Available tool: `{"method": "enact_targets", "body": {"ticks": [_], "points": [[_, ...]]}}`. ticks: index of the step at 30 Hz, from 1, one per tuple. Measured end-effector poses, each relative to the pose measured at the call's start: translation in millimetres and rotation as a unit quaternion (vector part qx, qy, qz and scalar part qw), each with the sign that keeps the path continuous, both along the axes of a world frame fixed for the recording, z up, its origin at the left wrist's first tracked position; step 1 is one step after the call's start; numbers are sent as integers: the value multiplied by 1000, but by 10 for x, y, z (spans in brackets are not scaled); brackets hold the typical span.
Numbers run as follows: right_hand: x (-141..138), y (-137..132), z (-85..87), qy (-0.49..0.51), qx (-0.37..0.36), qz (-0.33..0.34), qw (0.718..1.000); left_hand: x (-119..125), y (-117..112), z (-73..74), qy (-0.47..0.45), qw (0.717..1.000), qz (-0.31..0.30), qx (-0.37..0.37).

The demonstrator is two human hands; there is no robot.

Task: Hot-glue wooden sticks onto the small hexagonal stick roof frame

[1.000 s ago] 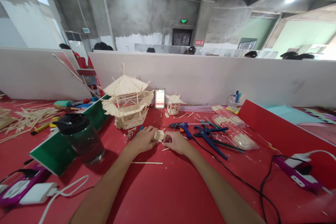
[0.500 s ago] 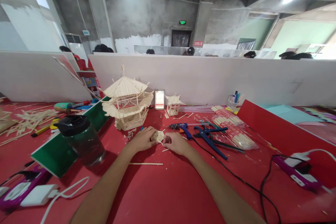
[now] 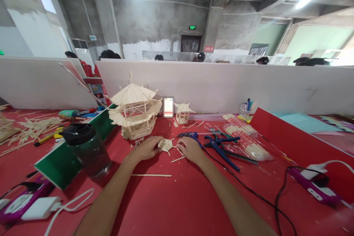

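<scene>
My left hand (image 3: 151, 146) is closed on the left edge of a small hexagonal stick panel (image 3: 166, 145), which is built of pale wooden sticks in nested rings. Just right of the panel, apart from it, my right hand (image 3: 189, 148) has its fingers curled down near the tabletop. A short wooden stick (image 3: 180, 152) lies at those fingertips; what they grip, if anything, is hidden. Another short stick (image 3: 177, 159) rests below them. Behind the right hand is a blue glue gun (image 3: 195, 136), partly covered. A long stick (image 3: 152, 175) lies nearer to me.
A two-tier stick pavilion (image 3: 134, 108) and a smaller one (image 3: 183, 113) stand behind. Blue cutting pliers (image 3: 221, 149) and bagged sticks (image 3: 249, 138) lie to the right, with a black cable. A dark bottle (image 3: 87, 151) and a green board (image 3: 59, 166) flank the left.
My right hand has moved right, off the hexagonal panel, to the short sticks beside it. The left hand still holds the panel, now more in view. The camera has tilted up slightly.
</scene>
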State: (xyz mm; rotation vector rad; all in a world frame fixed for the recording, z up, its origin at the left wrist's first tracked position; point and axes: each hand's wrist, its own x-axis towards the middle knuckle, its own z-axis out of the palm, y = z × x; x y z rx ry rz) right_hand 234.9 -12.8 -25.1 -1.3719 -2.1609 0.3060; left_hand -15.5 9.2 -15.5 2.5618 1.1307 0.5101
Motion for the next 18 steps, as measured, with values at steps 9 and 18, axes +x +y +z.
{"method": "enact_targets", "body": {"ticks": [9, 18], "points": [[-100, 29, -132, -11, -17, -3, 1000, -21, 0, 10, 4, 1000, 18, -12], [-199, -7, -143, 17, -46, 53, 997, -64, 16, 4, 3, 999, -25, -30]]}}
